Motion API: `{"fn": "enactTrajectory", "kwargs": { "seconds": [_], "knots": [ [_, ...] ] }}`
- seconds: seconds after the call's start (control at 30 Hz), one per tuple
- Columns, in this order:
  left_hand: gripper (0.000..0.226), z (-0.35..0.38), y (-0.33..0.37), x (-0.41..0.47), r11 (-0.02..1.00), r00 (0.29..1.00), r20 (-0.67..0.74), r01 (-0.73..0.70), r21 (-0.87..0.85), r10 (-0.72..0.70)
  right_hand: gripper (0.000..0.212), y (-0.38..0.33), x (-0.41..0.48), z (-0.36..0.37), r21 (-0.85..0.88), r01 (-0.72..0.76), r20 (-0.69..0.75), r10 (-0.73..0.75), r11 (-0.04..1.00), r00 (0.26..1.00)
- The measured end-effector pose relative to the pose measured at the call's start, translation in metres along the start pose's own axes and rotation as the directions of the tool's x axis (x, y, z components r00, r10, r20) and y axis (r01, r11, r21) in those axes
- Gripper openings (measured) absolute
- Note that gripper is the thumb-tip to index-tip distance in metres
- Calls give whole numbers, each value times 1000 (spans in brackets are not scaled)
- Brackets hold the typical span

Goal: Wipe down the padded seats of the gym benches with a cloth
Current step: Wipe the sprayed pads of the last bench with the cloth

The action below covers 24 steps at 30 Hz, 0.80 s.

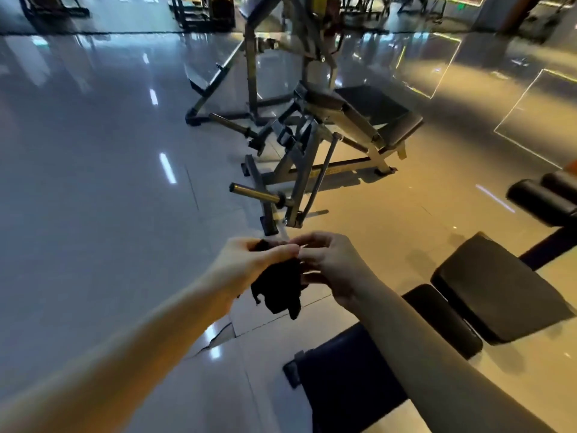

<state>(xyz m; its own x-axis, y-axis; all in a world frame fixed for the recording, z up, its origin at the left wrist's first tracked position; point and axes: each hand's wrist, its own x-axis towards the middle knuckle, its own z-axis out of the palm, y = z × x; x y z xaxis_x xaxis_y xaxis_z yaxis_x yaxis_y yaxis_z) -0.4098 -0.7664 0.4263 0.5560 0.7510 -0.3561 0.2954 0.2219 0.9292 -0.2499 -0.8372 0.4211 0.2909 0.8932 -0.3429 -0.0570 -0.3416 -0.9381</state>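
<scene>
Glossy tiled floor [93,198], dark equipment racks [203,14] far behind

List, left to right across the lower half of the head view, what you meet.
left hand → black cloth → right hand → black padded seat

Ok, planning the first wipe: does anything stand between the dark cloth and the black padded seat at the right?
Only the person's own right hand, which with the left hand holds the crumpled dark cloth. Bare glossy tiled floor and a black cylindrical roller pad lie before the flat black padded seat.
</scene>
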Motion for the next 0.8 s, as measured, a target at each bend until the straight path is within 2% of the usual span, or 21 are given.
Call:
{"fn": "enactTrajectory", "kwargs": {
  "seconds": [0.17,0.27,0.43,0.57,0.7,0.77,0.8],
  "knots": [
    [17,-62,33,-10,999,1000,-31,6,43,-5,14,-61,-5,26,-97,81,61,-76,992,995],
    [17,-101,43,1,999,998,-54,37,0,-37,17,-86,12,33,-194,69,80,-54,979,995],
    [18,-134,54,47,999,997,-54,49,11,-49,25,-112,72,39,-82,-87,68,93,993,993],
    [17,-154,69,108,999,990,-144,6,-31,-10,28,-123,141,31,-31,-99,86,101,995,991],
    [15,-183,93,189,998,979,-203,-33,-60,21,23,-133,227,8,-3,-123,249,120,992,961],
    [15,-196,104,231,1000,981,-196,-10,-27,5,34,-137,267,2,39,-168,350,144,985,926],
    [15,-202,109,251,1000,980,-197,10,11,-7,38,-138,284,1,3,-170,383,156,985,910]
  ]
}}
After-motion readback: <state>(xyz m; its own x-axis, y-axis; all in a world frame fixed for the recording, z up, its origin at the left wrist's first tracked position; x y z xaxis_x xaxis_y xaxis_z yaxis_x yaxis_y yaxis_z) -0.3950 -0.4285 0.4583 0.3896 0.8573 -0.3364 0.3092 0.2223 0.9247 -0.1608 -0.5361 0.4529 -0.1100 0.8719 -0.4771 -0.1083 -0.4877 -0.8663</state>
